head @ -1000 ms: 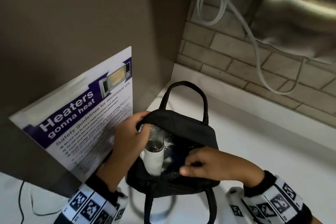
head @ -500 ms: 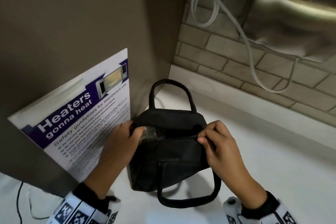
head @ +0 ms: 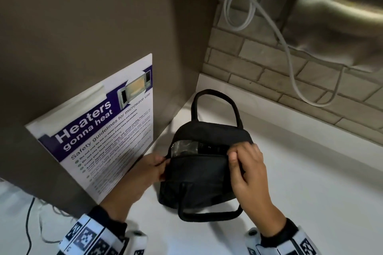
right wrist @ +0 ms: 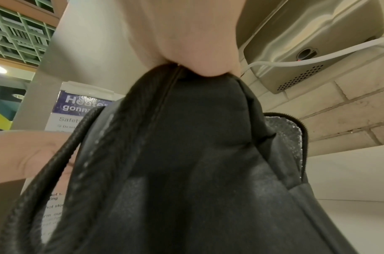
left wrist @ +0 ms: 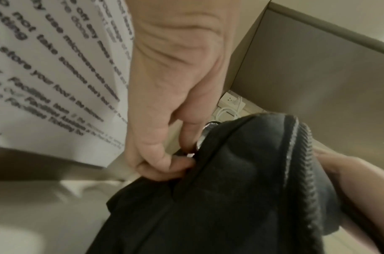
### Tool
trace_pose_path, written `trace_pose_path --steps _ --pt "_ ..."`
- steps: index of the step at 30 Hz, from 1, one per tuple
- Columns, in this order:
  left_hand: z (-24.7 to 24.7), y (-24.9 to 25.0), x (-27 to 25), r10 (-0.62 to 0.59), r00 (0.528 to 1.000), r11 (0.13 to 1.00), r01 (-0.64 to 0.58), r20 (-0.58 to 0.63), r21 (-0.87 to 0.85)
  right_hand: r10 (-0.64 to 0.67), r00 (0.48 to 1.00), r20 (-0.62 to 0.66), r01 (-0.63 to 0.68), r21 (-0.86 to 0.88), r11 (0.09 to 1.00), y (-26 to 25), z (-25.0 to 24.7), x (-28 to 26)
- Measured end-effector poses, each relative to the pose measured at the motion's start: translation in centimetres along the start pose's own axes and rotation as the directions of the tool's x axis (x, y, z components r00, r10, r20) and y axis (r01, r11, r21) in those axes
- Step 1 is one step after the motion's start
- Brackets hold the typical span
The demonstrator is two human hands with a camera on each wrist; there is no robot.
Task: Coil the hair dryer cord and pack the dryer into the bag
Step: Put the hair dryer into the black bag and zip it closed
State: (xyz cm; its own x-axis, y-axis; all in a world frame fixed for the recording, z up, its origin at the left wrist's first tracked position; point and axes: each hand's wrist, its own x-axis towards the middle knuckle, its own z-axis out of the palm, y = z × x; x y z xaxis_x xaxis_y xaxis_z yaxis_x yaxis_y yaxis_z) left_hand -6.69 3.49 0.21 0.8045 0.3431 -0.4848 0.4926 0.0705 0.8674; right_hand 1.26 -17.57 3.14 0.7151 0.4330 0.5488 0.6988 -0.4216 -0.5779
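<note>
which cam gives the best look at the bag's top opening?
Head view: the bag shows whole, its opening a partly closed gap with silver lining, left hand and right hand pinching its two ends. Left wrist shows only the zipper edge near the fingers; right wrist shows one lined corner.

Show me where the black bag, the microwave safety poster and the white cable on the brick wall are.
black bag (head: 199, 174), head view, on its front panel below the zipper.
microwave safety poster (head: 99, 128), head view, on the purple title band.
white cable (head: 290, 58), head view, on the stretch hanging down the bricks.
</note>
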Motion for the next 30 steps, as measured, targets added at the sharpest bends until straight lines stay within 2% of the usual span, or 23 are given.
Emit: trace_pose_path --steps 4,10,12,13,14,16,18,20,22,26,30 --pt "0.0 -0.6 0.7 -0.118 0.989 0.993 0.118 0.087 0.004 0.040 0.999 0.020 -0.040 0.010 0.999 0.0 -0.1 -0.2" --pt "-0.8 -1.0 0.9 -0.180 0.972 0.984 0.179 0.151 0.020 -0.100 0.995 0.017 0.099 0.026 0.995 -0.2 -0.1 -0.4" --pt "-0.8 -1.3 1.1 -0.202 0.967 0.978 0.193 0.157 0.074 -0.040 0.997 0.068 0.044 -0.062 0.997 0.0 0.1 -0.1" --pt "-0.8 -1.4 1.1 -0.210 0.966 0.975 0.197 0.152 0.099 0.013 0.990 0.138 0.004 -0.128 0.992 0.2 0.1 0.2" --pt "-0.8 -1.5 1.1 -0.214 0.965 0.974 0.198 0.153 0.115 0.077 0.967 0.245 -0.033 -0.179 0.983 0.3 0.1 0.7" --pt "-0.8 -1.6 1.2 -0.207 0.963 0.975 0.188 0.173 0.121 0.177 0.877 0.447 -0.086 -0.218 0.972 0.5 0.1 1.8" --pt "-0.8 -1.4 1.2 -0.198 0.959 0.976 0.175 0.201 0.128 0.201 0.807 0.556 -0.066 -0.253 0.965 0.5 0.5 2.6" --pt "-0.8 -1.3 1.2 -0.192 0.964 0.976 0.168 0.186 0.139 0.185 0.802 0.568 -0.028 -0.274 0.961 0.2 1.0 3.0" --pt "-0.8 -1.2 1.3 -0.189 0.975 0.973 0.170 0.119 0.153 0.150 0.805 0.573 -0.010 -0.240 0.971 -0.4 1.3 3.1" --pt "-0.6 -1.2 1.1 -0.176 0.981 0.965 0.156 0.081 0.212 0.132 0.717 0.684 -0.013 -0.176 0.984 -0.8 1.6 3.5" --pt "-0.6 -1.4 1.1 -0.146 0.987 0.962 0.124 0.073 0.245 0.102 0.700 0.707 0.010 -0.153 0.988 -1.3 2.1 3.9"
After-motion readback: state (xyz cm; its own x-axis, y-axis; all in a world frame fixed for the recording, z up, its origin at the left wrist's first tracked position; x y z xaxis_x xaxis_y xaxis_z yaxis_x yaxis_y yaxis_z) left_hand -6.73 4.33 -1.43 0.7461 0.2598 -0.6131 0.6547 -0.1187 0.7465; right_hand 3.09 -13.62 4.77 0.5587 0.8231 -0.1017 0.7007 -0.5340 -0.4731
